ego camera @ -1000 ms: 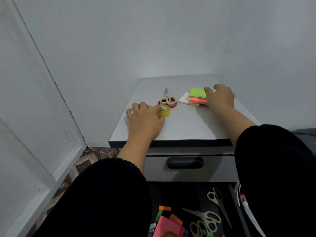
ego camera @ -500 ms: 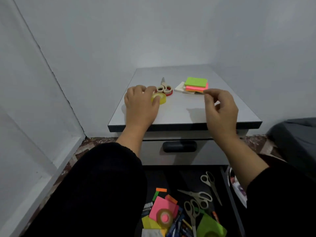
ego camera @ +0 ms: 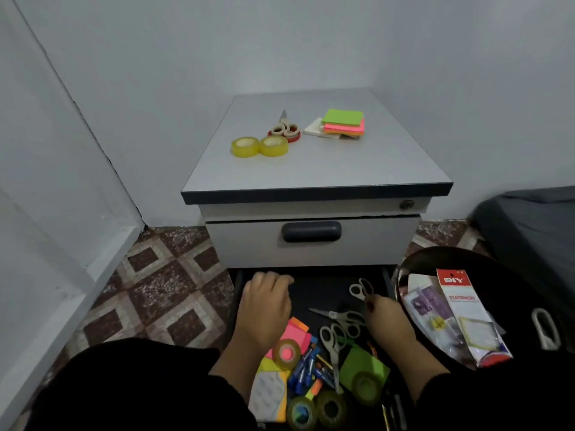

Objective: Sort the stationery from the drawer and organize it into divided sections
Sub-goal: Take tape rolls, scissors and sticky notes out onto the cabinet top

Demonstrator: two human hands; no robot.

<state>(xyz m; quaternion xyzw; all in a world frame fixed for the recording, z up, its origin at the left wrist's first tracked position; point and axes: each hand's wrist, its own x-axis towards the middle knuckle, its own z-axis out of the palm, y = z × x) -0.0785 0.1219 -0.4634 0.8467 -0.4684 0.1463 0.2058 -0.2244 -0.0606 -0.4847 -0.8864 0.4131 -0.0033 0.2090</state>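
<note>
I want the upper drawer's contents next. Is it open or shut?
Shut: the upper drawer sits flush under the cabinet top.

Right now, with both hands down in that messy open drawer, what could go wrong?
The right hand reaches among several loose scissors whose blades lie at different angles, so a finger might get nicked. The tape rolls on the cabinet top sit unsecured and could roll off if the cabinet is bumped. Pens, sticky notes and tape overlap in the drawer, so lifting one item with the left hand may drag others along.
</note>
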